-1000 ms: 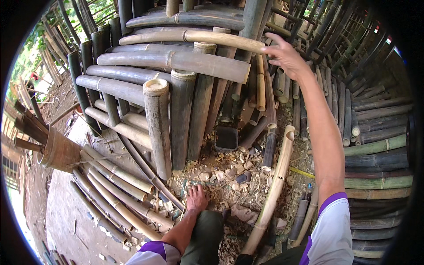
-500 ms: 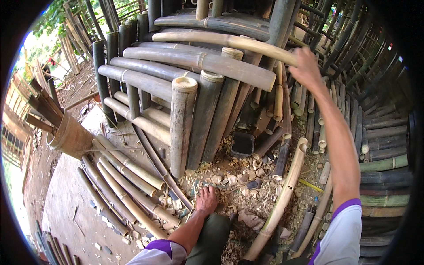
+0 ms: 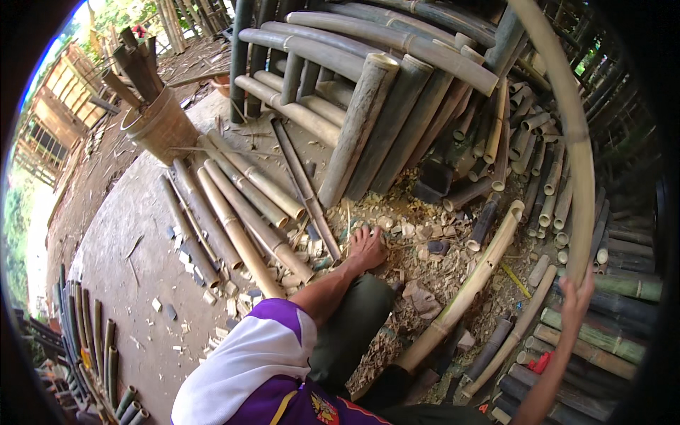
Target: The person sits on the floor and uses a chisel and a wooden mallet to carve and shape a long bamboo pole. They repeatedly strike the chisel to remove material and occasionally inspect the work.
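Observation:
A long pale bamboo pole [image 3: 584, 177] stands nearly upright on the right, its top running out of view. Its lower end is in my right hand [image 3: 577, 294], fingers wrapped round it. My left hand [image 3: 367, 248] rests beside my bent knee, above the chip-strewn ground, fingers apart with nothing seen in them. Next to it lies a dark split bamboo piece [image 3: 304, 188]. Another pale bamboo pole [image 3: 464, 297], with a notch near its upper part, slants up between my legs and the right-hand stacks.
A bamboo rack [image 3: 304, 117] holding thick poles stands ahead. A bucket [image 3: 164, 127] of split bamboo is at the far left, near bamboo lengths [image 3: 234, 227] on the floor. A black container [image 3: 432, 180] sits among chips. Stacked poles [image 3: 602, 347] line the right.
My right hand has brought the pale bamboo pole from lying across the rack to nearly upright at my right, and has moved down and right. The view has shifted; my left hand stays by the knee.

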The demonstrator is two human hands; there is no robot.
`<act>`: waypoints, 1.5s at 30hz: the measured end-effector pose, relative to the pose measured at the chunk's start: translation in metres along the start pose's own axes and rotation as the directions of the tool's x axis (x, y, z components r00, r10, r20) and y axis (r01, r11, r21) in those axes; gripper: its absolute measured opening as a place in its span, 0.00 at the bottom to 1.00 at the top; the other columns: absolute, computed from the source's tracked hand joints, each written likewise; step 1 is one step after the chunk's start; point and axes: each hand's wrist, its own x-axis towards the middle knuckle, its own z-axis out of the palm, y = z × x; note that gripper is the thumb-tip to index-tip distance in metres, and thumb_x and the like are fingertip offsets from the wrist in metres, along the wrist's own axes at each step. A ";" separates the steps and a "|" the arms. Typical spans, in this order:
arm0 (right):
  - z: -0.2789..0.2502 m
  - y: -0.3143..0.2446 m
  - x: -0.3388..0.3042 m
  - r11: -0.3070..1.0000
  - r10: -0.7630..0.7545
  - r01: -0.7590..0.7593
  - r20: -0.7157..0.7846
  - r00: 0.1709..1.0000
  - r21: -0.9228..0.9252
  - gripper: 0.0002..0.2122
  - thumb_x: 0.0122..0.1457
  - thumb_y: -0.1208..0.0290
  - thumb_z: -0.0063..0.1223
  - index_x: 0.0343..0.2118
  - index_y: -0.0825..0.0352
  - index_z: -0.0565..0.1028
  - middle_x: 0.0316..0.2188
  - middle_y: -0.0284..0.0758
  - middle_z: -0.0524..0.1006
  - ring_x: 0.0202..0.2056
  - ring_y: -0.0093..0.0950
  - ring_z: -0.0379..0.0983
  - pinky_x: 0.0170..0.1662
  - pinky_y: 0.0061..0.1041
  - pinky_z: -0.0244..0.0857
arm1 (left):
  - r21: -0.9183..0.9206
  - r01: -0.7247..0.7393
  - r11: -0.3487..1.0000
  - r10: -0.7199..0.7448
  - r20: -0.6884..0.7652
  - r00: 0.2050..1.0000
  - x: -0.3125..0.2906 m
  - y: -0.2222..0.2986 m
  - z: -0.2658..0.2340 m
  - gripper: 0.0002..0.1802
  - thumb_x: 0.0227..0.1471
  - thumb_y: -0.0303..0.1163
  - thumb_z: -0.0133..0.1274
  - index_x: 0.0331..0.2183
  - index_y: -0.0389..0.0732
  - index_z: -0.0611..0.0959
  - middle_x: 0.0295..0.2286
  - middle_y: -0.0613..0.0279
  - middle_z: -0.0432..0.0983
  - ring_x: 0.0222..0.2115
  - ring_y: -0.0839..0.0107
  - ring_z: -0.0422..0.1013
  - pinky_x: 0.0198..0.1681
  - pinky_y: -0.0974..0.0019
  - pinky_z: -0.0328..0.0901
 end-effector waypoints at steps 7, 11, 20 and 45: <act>0.087 -0.040 -0.149 0.831 0.154 -0.360 0.448 0.881 0.423 0.29 0.46 0.71 0.59 0.54 0.74 0.67 0.44 0.37 0.70 0.39 0.31 0.67 0.49 0.34 0.65 | -0.955 0.138 -0.262 0.570 -0.038 0.821 -0.045 0.086 -0.123 0.55 0.46 0.47 0.69 0.67 0.42 0.58 0.62 0.46 0.63 0.65 0.53 0.57 0.68 0.48 0.50; 0.159 -0.068 -0.159 0.977 -0.114 0.004 0.510 0.852 0.211 0.32 0.49 0.73 0.61 0.59 0.70 0.64 0.48 0.43 0.67 0.46 0.37 0.67 0.54 0.37 0.63 | -0.808 0.211 -0.551 0.281 0.058 0.958 -0.059 0.069 -0.118 0.34 0.49 0.32 0.66 0.55 0.40 0.70 0.45 0.54 0.79 0.51 0.60 0.73 0.55 0.48 0.68; 0.172 -0.065 -0.215 0.919 0.050 -0.282 0.628 0.777 0.276 0.30 0.54 0.73 0.61 0.61 0.68 0.66 0.46 0.39 0.70 0.42 0.31 0.69 0.48 0.33 0.67 | -0.936 -0.004 -0.353 -0.638 0.237 0.732 -0.014 -0.053 -0.086 0.23 0.43 0.18 0.62 0.41 0.33 0.69 0.27 0.54 0.74 0.24 0.62 0.73 0.24 0.55 0.71; 0.202 -0.091 -0.293 0.877 0.141 -0.432 0.746 0.651 0.211 0.20 0.58 0.76 0.55 0.54 0.73 0.71 0.43 0.43 0.76 0.43 0.35 0.75 0.49 0.34 0.68 | -0.918 -0.089 -0.387 -0.670 0.213 0.712 -0.091 -0.213 -0.074 0.29 0.43 0.27 0.63 0.48 0.30 0.74 0.29 0.53 0.77 0.29 0.56 0.77 0.38 0.54 0.76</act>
